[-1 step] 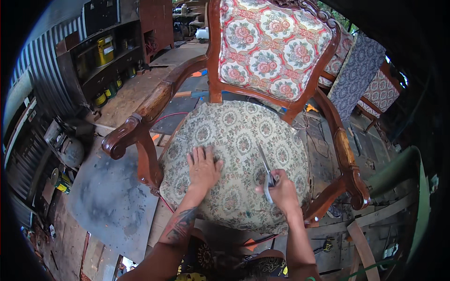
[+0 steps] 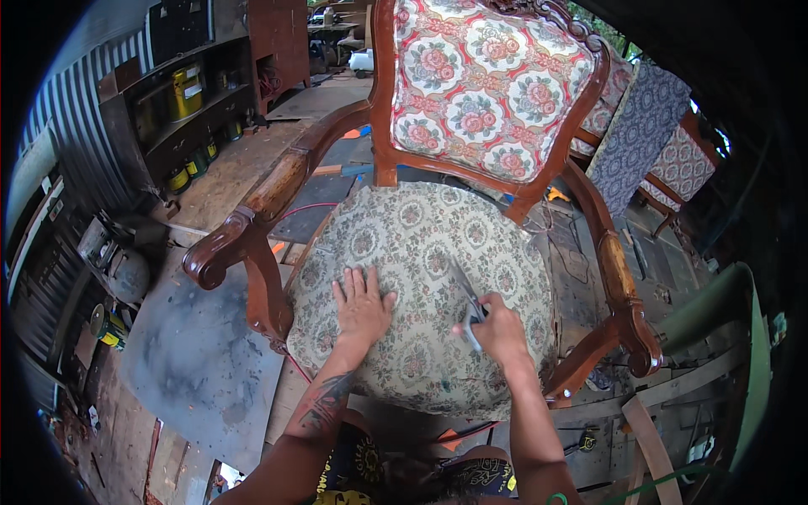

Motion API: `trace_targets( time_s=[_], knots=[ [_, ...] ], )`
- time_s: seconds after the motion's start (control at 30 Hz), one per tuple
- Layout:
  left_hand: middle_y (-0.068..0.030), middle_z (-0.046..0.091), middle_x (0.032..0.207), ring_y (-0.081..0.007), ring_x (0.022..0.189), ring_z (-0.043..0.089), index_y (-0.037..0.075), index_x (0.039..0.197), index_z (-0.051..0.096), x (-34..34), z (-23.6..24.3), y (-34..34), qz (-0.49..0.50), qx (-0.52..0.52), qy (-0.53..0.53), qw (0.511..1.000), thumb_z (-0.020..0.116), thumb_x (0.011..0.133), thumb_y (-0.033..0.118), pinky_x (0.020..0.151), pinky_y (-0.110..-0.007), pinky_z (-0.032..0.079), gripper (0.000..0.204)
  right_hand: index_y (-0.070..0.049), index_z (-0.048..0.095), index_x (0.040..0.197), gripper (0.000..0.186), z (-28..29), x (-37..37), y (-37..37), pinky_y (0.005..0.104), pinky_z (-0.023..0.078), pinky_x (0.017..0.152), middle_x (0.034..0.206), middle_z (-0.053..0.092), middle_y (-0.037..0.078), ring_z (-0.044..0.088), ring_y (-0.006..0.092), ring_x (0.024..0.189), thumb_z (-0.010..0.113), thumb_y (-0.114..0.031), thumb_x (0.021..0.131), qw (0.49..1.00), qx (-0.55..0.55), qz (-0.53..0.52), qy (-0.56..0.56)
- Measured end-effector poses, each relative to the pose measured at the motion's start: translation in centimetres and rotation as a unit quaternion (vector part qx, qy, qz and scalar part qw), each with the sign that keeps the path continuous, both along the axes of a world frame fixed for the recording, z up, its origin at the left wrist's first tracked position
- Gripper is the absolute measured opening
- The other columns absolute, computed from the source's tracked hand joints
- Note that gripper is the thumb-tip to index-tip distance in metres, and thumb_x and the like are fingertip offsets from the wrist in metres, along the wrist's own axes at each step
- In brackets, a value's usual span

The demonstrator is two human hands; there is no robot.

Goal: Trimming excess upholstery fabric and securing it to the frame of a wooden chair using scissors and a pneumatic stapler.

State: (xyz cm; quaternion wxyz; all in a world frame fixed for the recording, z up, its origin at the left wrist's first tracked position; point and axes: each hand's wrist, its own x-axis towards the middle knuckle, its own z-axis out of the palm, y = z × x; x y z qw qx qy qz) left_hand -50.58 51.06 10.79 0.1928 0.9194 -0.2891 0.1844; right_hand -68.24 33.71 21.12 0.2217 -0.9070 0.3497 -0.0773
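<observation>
A wooden armchair [image 2: 268,278] with a carved frame stands in front of me. Its rounded seat [image 2: 412,223] is covered in beige fabric with small flower wreaths. My left hand [image 2: 364,313] lies flat on the left half of that fabric, fingers spread. Over the right half, my right hand [image 2: 500,330] grips a pair of scissors [image 2: 468,292] by the handles, blades pointing away and to the left. Whether the blades touch the cloth I cannot tell. Behind the seat rises the backrest [image 2: 471,93], padded in red and white floral fabric.
A dark shelf [image 2: 177,143] with yellow cans stands at the far left. Below it lies a grey sheet [image 2: 202,353] on the plank floor. At right are a blue patterned panel [image 2: 640,135], a green curved piece [image 2: 753,353] and wooden strips [image 2: 652,438]. An air tank [image 2: 128,273] sits left.
My right hand has shifted slightly up and to the left with the scissors, whose blades now slant more to the left. My left hand stays flat at nearly the same spot.
</observation>
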Motion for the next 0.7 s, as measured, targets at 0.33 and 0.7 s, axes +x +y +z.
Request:
trace_targets(
  time_s=[0.33,0.7],
  knots=[
    [-0.0250,0.025,0.168,-0.0411,0.158,0.015,0.005,0.164,0.026,-0.3,-0.1,-0.2,-0.011,0.064,0.066,0.996,0.031,0.109,0.048,0.126,-0.061,0.005,0.070,0.003,0.067,0.130,0.058,2.5,6.3,-1.4,0.0456,0.052,0.103,0.125,0.066,0.026,0.065,0.0381,0.119,0.083,-0.030,0.086,0.996,0.042,0.070,0.031],
    [-0.0269,0.026,0.166,-0.0428,0.157,0.015,0.004,0.163,0.029,-0.3,1.0,-0.5,-0.033,0.045,0.088,0.995,0.037,0.107,0.046,0.125,-0.063,0.004,0.070,0.003,0.035,0.155,0.105,9.5,15.7,-8.6,0.0560,0.038,0.112,0.146,0.042,0.034,0.042,0.0485,0.135,0.078,-0.061,0.083,0.908,-0.287,0.073,-0.297]
  ],
)
